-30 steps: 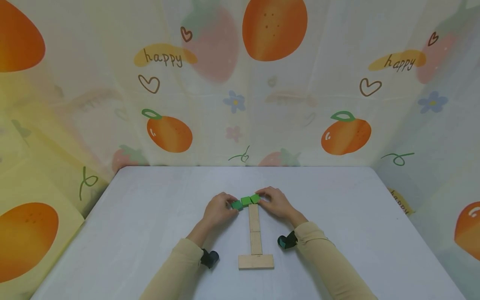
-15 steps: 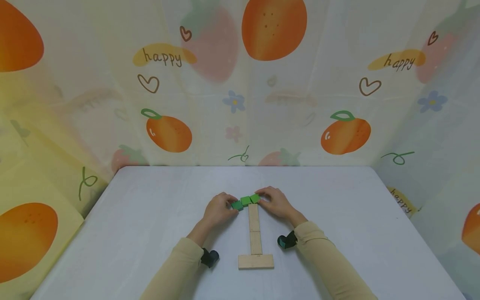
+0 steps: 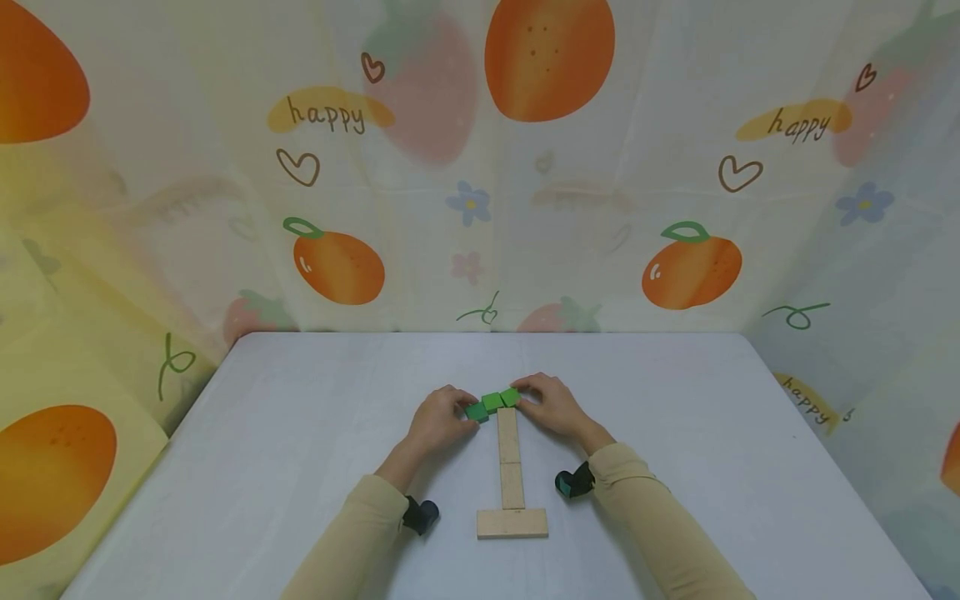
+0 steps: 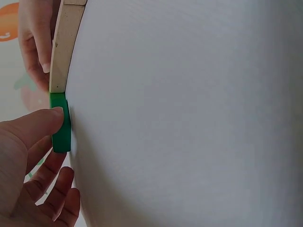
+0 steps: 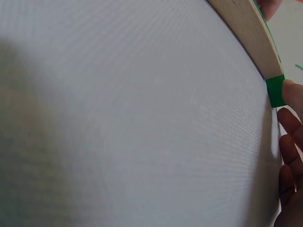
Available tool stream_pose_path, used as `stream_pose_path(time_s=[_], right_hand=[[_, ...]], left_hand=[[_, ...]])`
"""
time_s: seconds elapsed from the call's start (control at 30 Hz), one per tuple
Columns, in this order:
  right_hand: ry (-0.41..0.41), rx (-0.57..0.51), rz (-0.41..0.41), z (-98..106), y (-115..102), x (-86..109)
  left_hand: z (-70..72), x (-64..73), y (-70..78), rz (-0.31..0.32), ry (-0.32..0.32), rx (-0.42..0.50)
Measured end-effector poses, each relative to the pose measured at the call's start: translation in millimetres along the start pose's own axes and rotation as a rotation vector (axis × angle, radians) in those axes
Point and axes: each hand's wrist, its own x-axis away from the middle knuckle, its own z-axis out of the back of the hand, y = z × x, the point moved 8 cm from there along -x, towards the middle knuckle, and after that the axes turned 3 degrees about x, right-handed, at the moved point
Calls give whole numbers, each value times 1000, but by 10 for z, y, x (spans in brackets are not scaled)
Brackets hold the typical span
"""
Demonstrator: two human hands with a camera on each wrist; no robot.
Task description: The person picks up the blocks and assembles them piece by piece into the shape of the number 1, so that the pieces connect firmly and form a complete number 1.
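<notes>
Three small green blocks form a slanting row at the top of a stem of wooden planks. My left hand (image 3: 437,422) pinches the darker, leftmost green block (image 3: 477,412); in the left wrist view the thumb lies on that green block (image 4: 61,132). The middle green block (image 3: 492,402) sits beside it. With thumb and fingers, my right hand (image 3: 555,407) holds the rightmost green block (image 3: 510,397), just above the upper plank (image 3: 508,435). In the right wrist view, the thumb presses this green block (image 5: 275,92).
Below the upper plank lies a second upright plank (image 3: 512,486), ending at a crosswise wooden plank (image 3: 513,524). All lie on a white table (image 3: 300,467). A fruit-print cloth (image 3: 555,267) hangs behind. Dark wrist cameras (image 3: 422,517) sit on both wrists.
My left hand has shifted very slightly right with the darker green block, closer to the middle one. My right hand and the planks look the same.
</notes>
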Motion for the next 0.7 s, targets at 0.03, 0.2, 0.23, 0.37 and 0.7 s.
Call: stream_pose_path(time_s=[0.03,0.2,0.23,0.37,0.7], right_hand=[[-2,1,-8,-3,7,1],[-4,3,-20,-6,20,1],[-4,4,-19,-6,20,1],[-3,9,-13,-2,10,2],[-2,4,-16,7,-14,11]], left_hand=[[-1,0,2,-4,0,-1],[-5,5,-2,-4,-1,-2],[-6,5,-4,-2,-2,-1],[-4,8,-3,-1,-2,3],[-3,7,-2,-9,2,6]])
